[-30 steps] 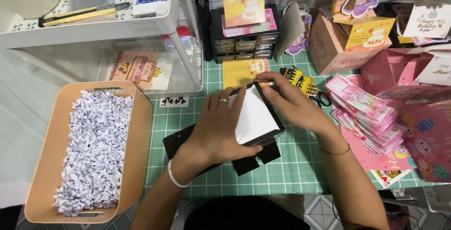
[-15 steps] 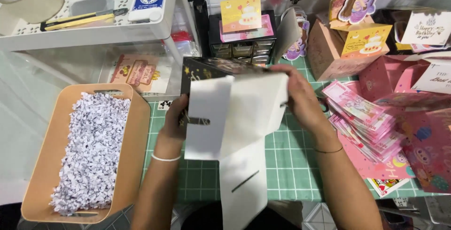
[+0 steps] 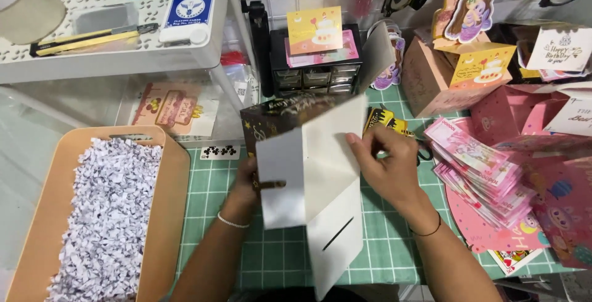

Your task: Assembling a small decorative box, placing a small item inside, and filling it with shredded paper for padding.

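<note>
White card inside, dark printed outside: an unfolded box blank (image 3: 308, 178) is held up off the green cutting mat (image 3: 382, 252), roughly over the mat's middle, between both hands. Long axis runs near vertical in view, top flap up by the small drawer unit (image 3: 317, 78), bottom tab with a slot hanging down toward the mat's near edge. Left hand (image 3: 243, 185) is mostly hidden behind the blank's left panel, wrist with a white bracelet (image 3: 233, 222) showing below; it seems to grip the left edge, but whether the fingers are closed on it I cannot tell. Right hand (image 3: 388, 166) sits just right of the blank, palm down, fingers curled, thumb and forefinger pinched on the right edge of the middle panel near a fold line; black band on that wrist. So the blank lies left of the right hand and in front of the left hand; right hand is the one with the visible, working hold. Both forearms come in from the near edge, angled inward. Left of the mat: a tan tray (image 3: 172, 215) full of shredded paper (image 3: 105, 215). Right edge: a stack of pink banknotes (image 3: 475, 172) fanned beside pink gift boxes (image 3: 542, 154). Far left: white shelf (image 3: 123, 61) with a yellow box cutter (image 3: 86, 38).
</note>
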